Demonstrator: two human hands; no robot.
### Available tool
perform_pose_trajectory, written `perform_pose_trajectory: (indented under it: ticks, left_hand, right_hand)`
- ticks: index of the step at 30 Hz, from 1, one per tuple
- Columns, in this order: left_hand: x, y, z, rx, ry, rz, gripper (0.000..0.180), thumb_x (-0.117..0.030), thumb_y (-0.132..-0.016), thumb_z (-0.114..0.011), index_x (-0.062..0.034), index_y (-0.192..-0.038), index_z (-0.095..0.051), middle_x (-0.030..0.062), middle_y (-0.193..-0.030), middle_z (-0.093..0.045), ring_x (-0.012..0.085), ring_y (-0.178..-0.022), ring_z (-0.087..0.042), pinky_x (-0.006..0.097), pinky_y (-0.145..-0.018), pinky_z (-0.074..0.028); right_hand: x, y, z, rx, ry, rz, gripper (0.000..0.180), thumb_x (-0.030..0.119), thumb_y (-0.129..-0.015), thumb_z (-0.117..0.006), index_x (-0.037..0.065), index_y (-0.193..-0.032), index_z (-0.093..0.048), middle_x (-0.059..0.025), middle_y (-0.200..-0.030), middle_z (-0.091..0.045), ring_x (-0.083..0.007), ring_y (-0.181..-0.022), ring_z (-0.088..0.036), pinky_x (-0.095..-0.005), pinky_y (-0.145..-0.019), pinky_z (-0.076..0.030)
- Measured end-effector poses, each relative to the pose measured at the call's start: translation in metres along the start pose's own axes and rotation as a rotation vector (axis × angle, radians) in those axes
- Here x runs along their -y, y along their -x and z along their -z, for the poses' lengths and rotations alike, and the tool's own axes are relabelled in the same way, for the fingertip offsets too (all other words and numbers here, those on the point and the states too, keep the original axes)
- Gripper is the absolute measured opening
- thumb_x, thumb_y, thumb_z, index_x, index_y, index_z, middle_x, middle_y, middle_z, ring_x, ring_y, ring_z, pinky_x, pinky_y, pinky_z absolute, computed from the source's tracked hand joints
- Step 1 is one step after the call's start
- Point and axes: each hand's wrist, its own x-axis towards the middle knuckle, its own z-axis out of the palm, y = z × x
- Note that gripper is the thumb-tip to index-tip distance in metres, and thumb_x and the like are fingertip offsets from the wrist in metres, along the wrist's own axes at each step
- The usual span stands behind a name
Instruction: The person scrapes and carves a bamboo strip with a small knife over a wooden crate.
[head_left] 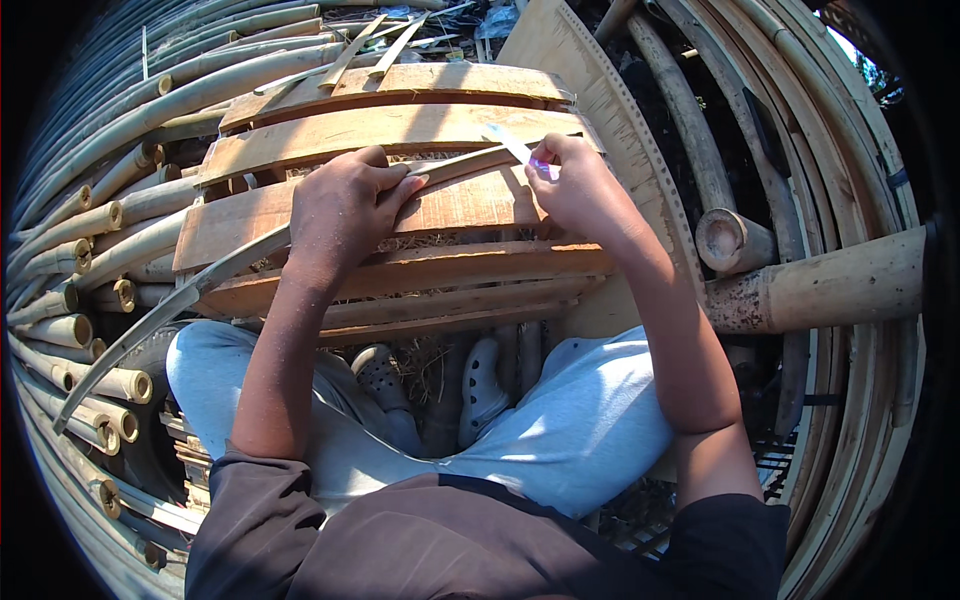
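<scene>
A long, narrow split bamboo strip [175, 305] runs up from the lower left, across a slatted wooden crate [470, 198], toward my right hand. My left hand [342, 208] is closed around it, thumb pressed along its top. Pinched in my right hand [588, 192] is a small, bright blade-like piece [508, 143] with a purple sheen near the fingers. It lies against the strip's far end or just over it; glare hides which. Part of the strip's end is covered by my right fingers.
Bamboo poles [110, 215] are stacked along the left. A plywood sheet [600, 110] stands at the crate's right side, beside a thick bamboo pole [830, 285] and long wooden boards [850, 420]. Loose slivers [395, 48] rest on the crate's far edge. My knees flank its near side.
</scene>
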Motion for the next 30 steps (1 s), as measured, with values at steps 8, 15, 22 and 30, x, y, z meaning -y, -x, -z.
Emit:
perform_pose_trajectory:
  ticks: [8,15,22,30]
  left_hand:
    - [0.000,0.001,0.002,0.012,0.008,0.050,0.026,-0.041,-0.092,-0.074,-0.0187,-0.102,-0.083,0.0063,-0.080,-0.066,0.0258,-0.075,-0.069,0.040,-0.070,-0.053]
    - [-0.001,-0.002,0.002,0.034,0.019,0.041,0.027,-0.041,-0.093,-0.073,-0.0184,-0.104,-0.082,0.0070,-0.081,-0.065,0.0263,-0.076,-0.069,0.041,-0.070,-0.053]
    - [-0.002,-0.001,0.002,0.028,0.034,0.043,0.026,-0.040,-0.093,-0.073,-0.0174,-0.103,-0.082,0.0074,-0.081,-0.065,0.0268,-0.076,-0.069,0.041,-0.070,-0.053]
    - [-0.004,-0.002,0.001,0.029,0.037,0.040,0.026,-0.039,-0.093,-0.073,-0.0170,-0.102,-0.082,0.0075,-0.081,-0.066,0.0269,-0.076,-0.069,0.041,-0.071,-0.053]
  right_hand:
    - [0.015,0.014,-0.011,-0.035,0.016,0.070,0.022,0.012,-0.098,-0.065,-0.007,-0.109,-0.065,-0.0285,-0.101,-0.071,-0.0357,-0.093,-0.073,-0.0392,-0.087,-0.056]
    - [0.019,0.013,-0.013,-0.108,-0.104,-0.054,0.021,0.007,-0.096,-0.059,-0.011,-0.104,-0.063,-0.0347,-0.093,-0.069,-0.0454,-0.094,-0.072,-0.0474,-0.086,-0.056]
    - [0.020,0.008,-0.008,-0.140,-0.141,-0.189,0.021,0.008,-0.096,-0.059,-0.011,-0.105,-0.062,-0.0344,-0.092,-0.069,-0.0474,-0.092,-0.071,-0.0468,-0.087,-0.055]
    - [0.016,0.006,-0.013,-0.138,0.008,-0.044,0.022,0.006,-0.095,-0.058,-0.013,-0.105,-0.062,-0.0362,-0.095,-0.068,-0.0473,-0.094,-0.071,-0.0476,-0.083,-0.056]
